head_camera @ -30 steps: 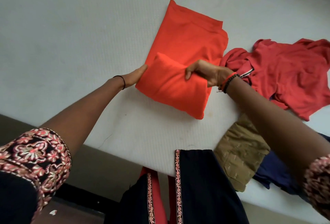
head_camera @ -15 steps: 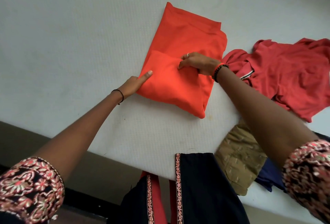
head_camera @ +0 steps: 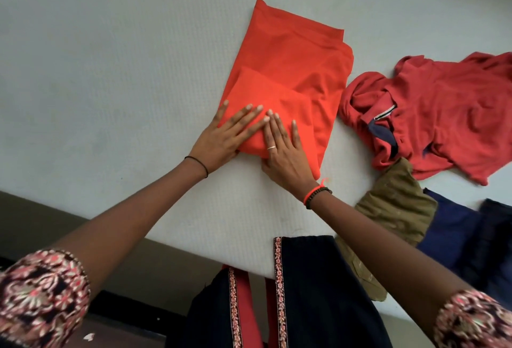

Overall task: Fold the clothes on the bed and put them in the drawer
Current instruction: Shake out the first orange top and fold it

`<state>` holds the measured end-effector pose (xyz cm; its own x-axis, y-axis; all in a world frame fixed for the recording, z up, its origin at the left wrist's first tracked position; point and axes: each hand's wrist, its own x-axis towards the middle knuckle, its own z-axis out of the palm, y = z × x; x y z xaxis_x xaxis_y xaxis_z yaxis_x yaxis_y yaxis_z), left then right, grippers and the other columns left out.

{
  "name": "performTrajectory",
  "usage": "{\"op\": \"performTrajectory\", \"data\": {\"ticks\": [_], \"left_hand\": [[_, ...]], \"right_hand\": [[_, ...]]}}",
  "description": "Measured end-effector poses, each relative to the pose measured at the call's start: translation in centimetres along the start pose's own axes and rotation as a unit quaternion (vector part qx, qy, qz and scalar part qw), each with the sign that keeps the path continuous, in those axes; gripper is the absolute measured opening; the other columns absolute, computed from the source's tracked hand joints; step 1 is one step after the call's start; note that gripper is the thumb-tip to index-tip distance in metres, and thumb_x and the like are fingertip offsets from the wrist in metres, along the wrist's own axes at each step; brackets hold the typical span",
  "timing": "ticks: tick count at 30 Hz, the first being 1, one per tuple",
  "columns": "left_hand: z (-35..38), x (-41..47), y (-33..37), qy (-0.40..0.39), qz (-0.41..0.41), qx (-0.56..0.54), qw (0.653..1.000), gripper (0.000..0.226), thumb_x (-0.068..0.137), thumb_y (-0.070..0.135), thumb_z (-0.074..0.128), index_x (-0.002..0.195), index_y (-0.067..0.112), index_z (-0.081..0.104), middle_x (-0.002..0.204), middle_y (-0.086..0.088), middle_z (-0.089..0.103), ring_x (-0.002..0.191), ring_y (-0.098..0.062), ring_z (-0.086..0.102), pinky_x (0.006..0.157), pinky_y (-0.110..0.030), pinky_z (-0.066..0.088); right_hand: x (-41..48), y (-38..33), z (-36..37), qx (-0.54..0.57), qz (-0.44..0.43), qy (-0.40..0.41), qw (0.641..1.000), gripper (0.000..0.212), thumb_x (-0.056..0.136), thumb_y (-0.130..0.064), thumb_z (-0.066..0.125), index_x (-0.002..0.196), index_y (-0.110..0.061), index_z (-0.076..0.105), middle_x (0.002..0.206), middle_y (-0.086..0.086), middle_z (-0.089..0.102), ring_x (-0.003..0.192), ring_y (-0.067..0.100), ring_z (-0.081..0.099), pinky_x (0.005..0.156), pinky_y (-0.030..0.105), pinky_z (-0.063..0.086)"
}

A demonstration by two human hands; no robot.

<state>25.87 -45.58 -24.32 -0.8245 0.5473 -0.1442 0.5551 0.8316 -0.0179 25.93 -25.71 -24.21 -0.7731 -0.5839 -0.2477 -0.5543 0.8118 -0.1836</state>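
Your left hand [head_camera: 221, 140] and right hand [head_camera: 285, 153] both lie flat, fingers straight and side by side, pressing the near folded flap of the one orange garment [head_camera: 293, 65]. It is a smooth rectangle on the white, finely textured bed [head_camera: 110, 70]. To its right lie three loose pieces: a crumpled red collared shirt [head_camera: 443, 115], an olive cloth [head_camera: 396, 209] and a navy cloth [head_camera: 457, 237].

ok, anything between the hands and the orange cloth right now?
Nothing visible. The left hand and right hand both press flat, fingers straight, directly on the folded orange cloth on the bed.
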Motion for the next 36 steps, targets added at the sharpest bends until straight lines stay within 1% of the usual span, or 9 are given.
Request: {"op": "performTrajectory", "data": {"ticks": [7,11,15,18,20,22,25,29,36], "left_hand": [[-0.7,1.3,0.1,-0.047,-0.002,-0.021,0.999,0.097,0.062,0.016,0.076,0.145,0.002,0.029,0.149,-0.016,0.035,0.136,-0.026,0.039,0.111,-0.038,0.031],[-2.0,1.9,-0.1,-0.120,-0.002,-0.027,0.992,0.098,0.056,0.023,0.081,0.139,-0.006,0.037,0.142,-0.020,0.044,0.129,-0.028,0.047,0.106,-0.037,0.038],[-4.1,2.2,-0.4,-0.181,0.013,-0.094,0.979,0.090,0.082,0.027,0.062,0.148,-0.003,0.009,0.154,-0.020,0.022,0.140,-0.027,0.031,0.113,-0.033,0.024],[-6.9,2.0,-1.0,-0.253,0.013,-0.134,0.958,0.086,0.085,0.039,0.050,0.151,0.007,0.004,0.152,-0.010,0.032,0.132,-0.023,0.041,0.100,-0.030,0.036],[-8.8,1.7,-1.8,-0.288,0.018,-0.156,0.945,0.088,0.077,0.051,0.041,0.151,0.016,0.011,0.145,-0.006,0.043,0.125,-0.023,0.049,0.093,-0.030,0.040],[-10.5,1.9,-3.2,-0.316,0.015,-0.187,0.930,0.082,0.078,0.055,0.044,0.149,0.022,0.021,0.140,-0.006,0.049,0.122,-0.025,0.050,0.092,-0.029,0.039],[-12.5,3.5,-6.3,-0.331,-0.022,-0.236,0.913,0.068,0.081,0.051,0.055,0.141,0.025,0.035,0.129,-0.006,0.056,0.112,-0.025,0.054,0.087,-0.028,0.039],[-13.1,6.9,-9.6,-0.300,-0.074,-0.262,0.914,0.071,0.068,0.060,0.044,0.129,0.025,0.046,0.114,-0.007,0.062,0.100,-0.026,0.056,0.085,-0.031,0.043],[-9.6,13.5,-11.8,-0.228,-0.120,-0.240,0.936,0.049,0.093,0.049,0.049,0.126,0.013,0.054,0.121,-0.014,0.060,0.110,-0.031,0.053,0.089,-0.037,0.040]], "right_hand": [[1.3,0.0,0.1,-0.044,0.023,-0.046,0.998,0.098,0.068,-0.021,0.064,0.148,0.002,0.014,0.157,0.018,0.014,0.147,0.026,0.012,0.114,0.059,0.015],[0.9,-0.2,0.2,-0.045,0.058,-0.048,0.996,0.089,0.073,0.005,0.052,0.150,-0.001,0.008,0.159,0.014,0.010,0.147,0.023,0.010,0.113,0.058,0.017],[0.0,-0.2,-1.7,0.062,0.056,-0.106,0.991,0.090,0.073,0.011,0.041,0.150,-0.002,-0.003,0.159,0.012,-0.003,0.148,0.023,-0.001,0.115,0.058,0.013],[-1.0,0.1,-4.4,0.188,0.021,-0.207,0.960,0.082,0.082,0.005,0.040,0.149,-0.001,-0.008,0.159,0.016,-0.004,0.147,0.026,0.002,0.116,0.049,0.015],[-1.5,0.5,-6.9,0.272,0.011,-0.259,0.927,0.076,0.088,0.001,0.043,0.150,-0.002,-0.001,0.152,0.022,0.024,0.139,0.030,0.031,0.108,0.029,0.028],[-1.2,1.7,-9.5,0.313,0.037,-0.274,0.909,0.069,0.091,-0.005,0.049,0.150,-0.006,0.014,0.123,0.021,0.056,0.108,0.030,0.056,0.078,0.016,0.036],[0.4,4.6,-12.5,0.341,0.069,-0.262,0.900,0.050,0.088,-0.009,0.056,0.136,-0.011,0.042,0.087,0.004,0.058,0.076,0.019,0.055,0.061,0.014,0.037],[3.9,8.9,-14.5,0.353,0.104,-0.218,0.904,0.031,0.089,-0.006,0.057,0.119,-0.009,0.056,0.093,0.003,0.054,0.083,0.015,0.050,0.060,0.012,0.039],[10.0,15.3,-11.9,0.312,0.167,-0.165,0.921,0.030,0.088,-0.008,0.059,0.118,-0.010,0.062,0.104,0.010,0.064,0.090,0.017,0.056,0.056,0.007,0.039]]}}
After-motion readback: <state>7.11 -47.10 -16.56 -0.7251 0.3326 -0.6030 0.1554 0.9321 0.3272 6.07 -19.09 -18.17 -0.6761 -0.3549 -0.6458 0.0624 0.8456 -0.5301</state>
